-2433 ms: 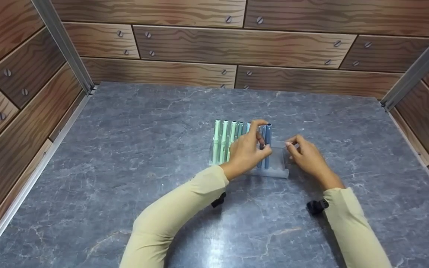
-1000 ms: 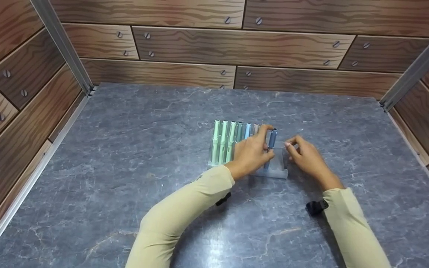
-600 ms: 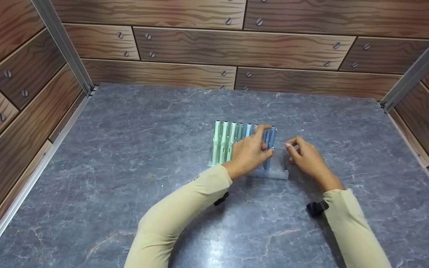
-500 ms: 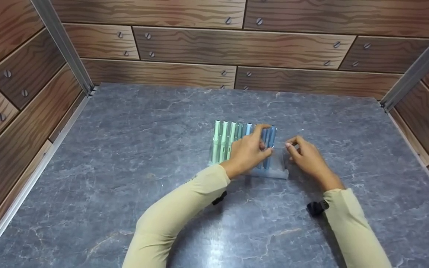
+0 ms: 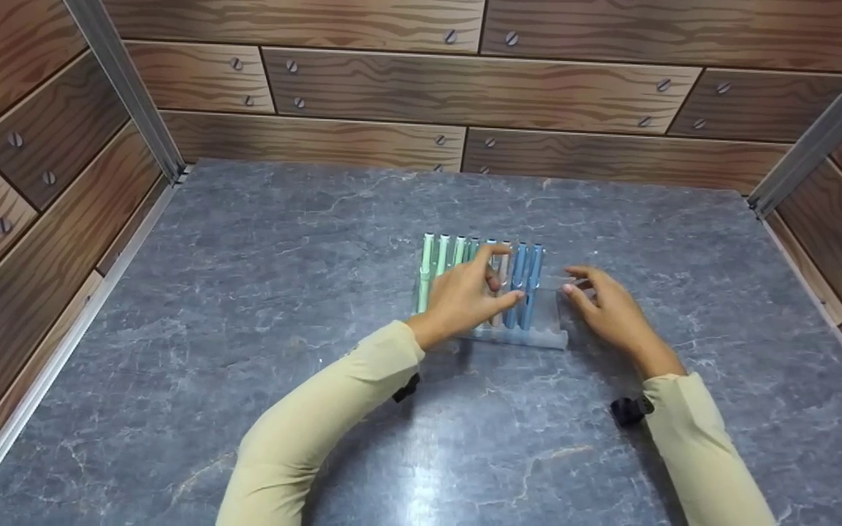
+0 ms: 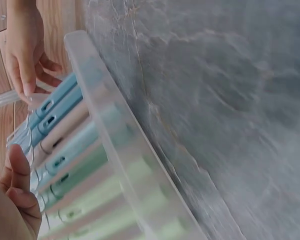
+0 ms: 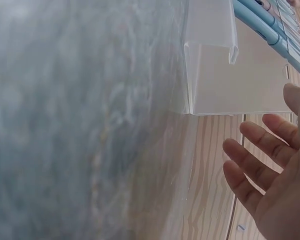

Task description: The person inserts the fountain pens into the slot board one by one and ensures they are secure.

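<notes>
A row of slim pens stands leaning in a clear acrylic pen stand. Light green pens are at its left end, and two blue pens at the right, beside a pinkish pen. My left hand hovers before the middle pens and covers part of them; its thumb and index finger are apart, with nothing gripped. Just off the stand's right end is my right hand. Its fingers are spread and hold nothing in the right wrist view.
The stand rests on a grey marbled tabletop. Wood-patterned panels rise at the back and sides, with metal posts at the corners. At the stand's right end a stretch of bare acrylic shows beyond the last blue pen.
The rightmost blue pen, raised and tilted a second ago, now sits in line in the stand. My left hand has released it and shifted left. My right hand's fingers have spread a little.
</notes>
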The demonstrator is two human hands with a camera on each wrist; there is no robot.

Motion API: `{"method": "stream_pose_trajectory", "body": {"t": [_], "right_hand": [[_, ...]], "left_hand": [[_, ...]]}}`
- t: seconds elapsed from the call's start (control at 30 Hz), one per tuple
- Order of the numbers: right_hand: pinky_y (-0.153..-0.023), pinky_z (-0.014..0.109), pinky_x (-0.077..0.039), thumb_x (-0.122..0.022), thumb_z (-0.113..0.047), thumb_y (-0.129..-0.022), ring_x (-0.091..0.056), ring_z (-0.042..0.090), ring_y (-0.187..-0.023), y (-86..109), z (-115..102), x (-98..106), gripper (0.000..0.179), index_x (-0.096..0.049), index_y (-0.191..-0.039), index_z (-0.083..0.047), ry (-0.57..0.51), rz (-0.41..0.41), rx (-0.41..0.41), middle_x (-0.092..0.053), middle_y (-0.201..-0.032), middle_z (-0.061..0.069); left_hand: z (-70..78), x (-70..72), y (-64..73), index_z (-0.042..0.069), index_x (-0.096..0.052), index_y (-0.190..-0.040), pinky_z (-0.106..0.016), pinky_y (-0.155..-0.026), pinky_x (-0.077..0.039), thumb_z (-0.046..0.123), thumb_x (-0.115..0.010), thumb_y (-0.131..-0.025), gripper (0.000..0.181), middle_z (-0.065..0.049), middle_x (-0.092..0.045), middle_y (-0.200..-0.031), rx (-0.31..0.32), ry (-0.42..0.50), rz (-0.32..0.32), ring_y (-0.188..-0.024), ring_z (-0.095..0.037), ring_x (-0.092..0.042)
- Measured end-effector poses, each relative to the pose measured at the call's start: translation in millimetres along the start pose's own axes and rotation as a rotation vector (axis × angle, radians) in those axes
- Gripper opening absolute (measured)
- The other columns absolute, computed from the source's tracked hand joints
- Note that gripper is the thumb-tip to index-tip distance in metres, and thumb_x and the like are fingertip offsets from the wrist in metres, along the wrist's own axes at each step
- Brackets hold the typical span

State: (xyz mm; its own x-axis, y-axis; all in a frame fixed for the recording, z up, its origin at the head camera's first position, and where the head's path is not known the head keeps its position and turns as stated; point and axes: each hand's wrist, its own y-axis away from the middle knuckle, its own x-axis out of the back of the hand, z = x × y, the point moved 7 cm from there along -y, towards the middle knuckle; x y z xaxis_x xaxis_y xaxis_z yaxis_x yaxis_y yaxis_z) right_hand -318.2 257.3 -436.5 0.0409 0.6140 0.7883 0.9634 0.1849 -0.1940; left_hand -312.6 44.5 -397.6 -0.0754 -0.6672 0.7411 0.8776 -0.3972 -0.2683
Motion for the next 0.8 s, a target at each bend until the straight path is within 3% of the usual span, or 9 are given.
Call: {"method": "stream_pose_trajectory", "body": {"t": [0.23, 0.33, 0.67, 0.8], "right_hand": [[-0.108, 0.059, -0.03, -0.052, -0.027, -0.099, -0.044, 0.046, -0.129, 2.6, -2, 2, 0.047, -0.047, -0.137, 0.0, 0.031, 0.001, 0.033, -0.049, -0.138, 0.027], [-0.108, 0.061, -0.026, -0.052, -0.029, -0.099, -0.041, 0.047, -0.131, 3.7, -3, 4, 0.048, -0.046, -0.139, -0.002, 0.06, 0.009, 0.046, -0.048, -0.14, 0.027], [-0.103, 0.062, -0.025, -0.053, -0.033, -0.098, -0.041, 0.046, -0.131, 8.4, -1, 10, 0.05, -0.045, -0.14, -0.006, 0.114, 0.018, 0.061, -0.048, -0.141, 0.024], [-0.103, 0.062, -0.025, -0.054, -0.032, -0.098, -0.041, 0.046, -0.131, 11.2, 2, 14, 0.05, -0.046, -0.14, -0.006, 0.126, 0.036, 0.064, -0.048, -0.142, 0.024]], "left_hand": [[-13.1, 14.2, 7.9, 0.022, -0.045, -0.136, -0.018, -0.047, -0.032, 0.05, -0.067, -0.085, 0.063, 0.006, -0.065, -0.083, -0.011, 0.04, -0.003, -0.056, -0.005, -0.045], [-20.1, 20.8, 10.9, 0.022, -0.046, -0.135, -0.019, -0.048, -0.033, 0.051, -0.067, -0.084, 0.062, 0.006, -0.064, -0.083, -0.009, 0.061, 0.011, -0.058, -0.005, -0.047], [-45.8, 39.3, 26.5, 0.02, -0.051, -0.131, -0.019, -0.047, -0.031, 0.046, -0.071, -0.082, 0.059, 0.003, -0.066, -0.083, 0.003, 0.129, 0.071, -0.054, -0.005, -0.046], [-58.8, 50.3, 33.0, 0.019, -0.053, -0.129, -0.02, -0.049, -0.036, 0.045, -0.071, -0.081, 0.058, 0.003, -0.065, -0.083, 0.016, 0.143, 0.114, -0.059, -0.007, -0.051]]}}
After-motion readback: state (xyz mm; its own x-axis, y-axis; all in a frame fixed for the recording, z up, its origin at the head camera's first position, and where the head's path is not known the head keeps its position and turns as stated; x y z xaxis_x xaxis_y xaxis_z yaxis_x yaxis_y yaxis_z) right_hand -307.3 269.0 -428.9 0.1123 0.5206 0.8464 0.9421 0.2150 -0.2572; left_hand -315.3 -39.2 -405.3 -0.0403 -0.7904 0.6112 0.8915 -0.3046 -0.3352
